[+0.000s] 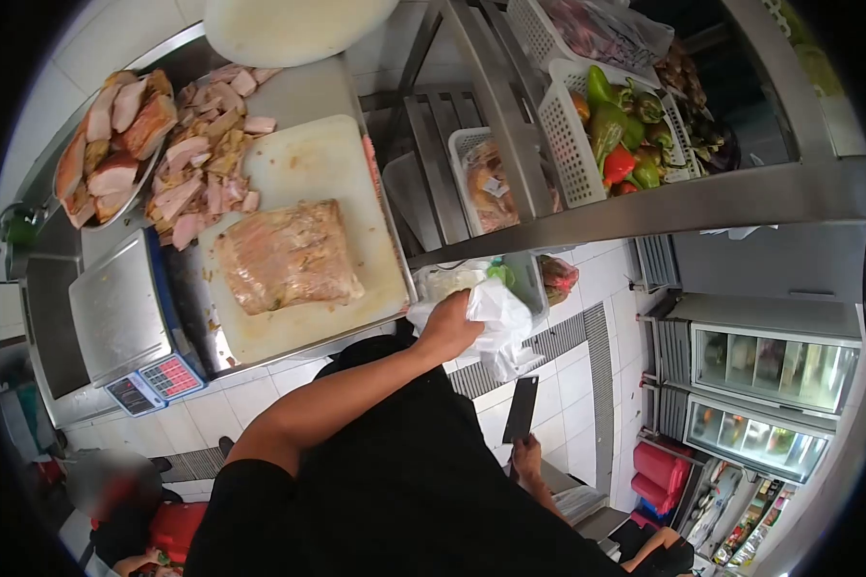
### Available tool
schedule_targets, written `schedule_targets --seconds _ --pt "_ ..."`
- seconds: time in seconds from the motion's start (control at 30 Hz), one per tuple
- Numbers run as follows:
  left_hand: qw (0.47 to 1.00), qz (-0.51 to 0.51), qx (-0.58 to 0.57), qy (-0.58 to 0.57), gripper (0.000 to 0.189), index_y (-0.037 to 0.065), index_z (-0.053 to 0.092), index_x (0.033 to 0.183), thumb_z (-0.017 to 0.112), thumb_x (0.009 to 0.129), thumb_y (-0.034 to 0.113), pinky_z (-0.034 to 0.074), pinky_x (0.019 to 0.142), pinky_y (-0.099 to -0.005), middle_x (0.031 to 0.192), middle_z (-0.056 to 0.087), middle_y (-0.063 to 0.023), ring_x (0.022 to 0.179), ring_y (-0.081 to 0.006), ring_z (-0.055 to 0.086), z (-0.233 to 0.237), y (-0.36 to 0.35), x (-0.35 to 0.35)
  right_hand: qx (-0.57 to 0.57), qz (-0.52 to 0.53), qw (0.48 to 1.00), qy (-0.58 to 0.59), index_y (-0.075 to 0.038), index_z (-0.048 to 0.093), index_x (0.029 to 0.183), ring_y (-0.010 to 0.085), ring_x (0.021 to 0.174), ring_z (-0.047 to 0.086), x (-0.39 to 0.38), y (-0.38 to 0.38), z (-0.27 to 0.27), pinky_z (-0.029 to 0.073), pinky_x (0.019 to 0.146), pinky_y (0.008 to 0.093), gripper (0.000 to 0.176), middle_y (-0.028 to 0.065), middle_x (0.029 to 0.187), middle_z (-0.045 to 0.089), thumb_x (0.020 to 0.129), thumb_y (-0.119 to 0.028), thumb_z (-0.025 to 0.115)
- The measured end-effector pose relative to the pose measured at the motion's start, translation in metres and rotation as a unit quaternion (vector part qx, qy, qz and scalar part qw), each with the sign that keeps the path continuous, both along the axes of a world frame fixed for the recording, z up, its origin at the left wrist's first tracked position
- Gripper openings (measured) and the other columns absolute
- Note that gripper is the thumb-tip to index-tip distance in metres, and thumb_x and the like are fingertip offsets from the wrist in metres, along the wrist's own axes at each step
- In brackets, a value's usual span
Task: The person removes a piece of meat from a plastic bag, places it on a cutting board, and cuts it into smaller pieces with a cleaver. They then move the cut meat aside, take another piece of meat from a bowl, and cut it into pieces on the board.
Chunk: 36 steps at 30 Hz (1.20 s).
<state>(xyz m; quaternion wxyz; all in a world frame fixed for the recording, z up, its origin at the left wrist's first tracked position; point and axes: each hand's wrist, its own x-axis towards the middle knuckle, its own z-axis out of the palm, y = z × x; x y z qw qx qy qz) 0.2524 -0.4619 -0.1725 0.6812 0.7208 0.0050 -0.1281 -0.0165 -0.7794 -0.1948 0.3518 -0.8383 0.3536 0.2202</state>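
Observation:
My left hand (449, 329) is closed on a thin white plastic bag (499, 327), which hangs crumpled beside the counter's edge. Low at my side, my right hand (526, 458) grips a cleaver (522, 409) by the handle, its dark broad blade pointing away from me. A slab of cooked meat (289, 256) lies whole on the white cutting board (308, 154). Beside the board is a pile of cut meat pieces (202, 163). Larger browned chunks (115, 144) fill a metal bowl behind the pile.
A digital scale (125, 308) stands at the counter's left, next to a sink (53, 327). On a metal rack (645, 212), a white basket (573, 144) holds peppers. Under it sit more tubs. Glass-door fridges (775, 365) line the right. Another person (130, 510) is at lower left.

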Motion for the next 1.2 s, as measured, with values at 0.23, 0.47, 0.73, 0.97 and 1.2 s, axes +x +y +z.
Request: schedule_targets --seconds 0.23,0.47,0.73,0.97,1.2 --pt "0.996 -0.011 0.05 0.069 0.068 -0.01 0.045 0.138 0.07 0.083 0.022 0.043 0.11 -0.0447 0.138 0.052 -0.0326 0.131 -0.0443 0.051 -0.111 -0.096 0.021 0.026 -0.013 0.998 0.048 0.002 0.06 0.088 0.0167 0.045 0.059 -0.015 -0.047 -0.007 0.047 0.042 0.0339 0.021 0.0055 0.058 0.056 0.094 -0.018 0.06" --pt "0.933 -0.274 0.206 0.105 0.092 0.008 0.026 0.161 0.069 0.087 0.04 0.036 0.119 -0.0452 0.161 0.034 -0.0286 0.145 -0.0408 0.041 -0.096 -0.118 0.052 0.124 0.017 0.992 0.017 -0.001 0.062 0.105 0.0117 0.045 0.054 0.073 -0.079 -0.013 0.045 0.043 0.0303 0.016 0.0021 0.065 0.06 0.098 -0.015 0.063" --pt "0.992 0.091 0.082 -0.019 0.026 0.005 0.068 0.12 0.066 0.096 0.015 0.056 0.083 -0.0335 0.109 0.071 -0.0119 0.096 -0.0217 0.069 0.01 0.039 -0.009 0.191 0.291 0.933 -0.09 0.001 0.063 0.1 0.0131 0.053 0.054 0.191 -0.026 -0.011 0.044 0.052 0.0349 0.016 0.004 0.066 0.059 0.1 -0.015 0.06" --pt "0.804 0.57 0.165 -0.037 0.028 0.003 0.068 0.124 0.065 0.097 0.009 0.054 0.076 -0.0296 0.106 0.068 -0.0091 0.091 -0.0153 0.064 0.023 0.183 -0.108 0.098 0.485 0.864 -0.092 0.001 0.064 0.104 0.0254 0.056 0.066 0.301 0.147 0.072 0.05 0.057 0.0423 0.028 0.0157 0.065 0.063 0.096 -0.025 0.063" --pt "0.799 0.579 0.156 -0.04 0.038 0.002 0.065 0.129 0.066 0.095 0.017 0.055 0.086 -0.0349 0.128 0.065 -0.0148 0.107 -0.0203 0.064 0.013 0.248 -0.1 0.074 0.505 0.852 -0.116 0.002 0.063 0.106 0.0207 0.051 0.063 0.322 0.229 0.098 0.052 0.052 0.0382 0.027 0.0125 0.066 0.064 0.093 -0.022 0.063"
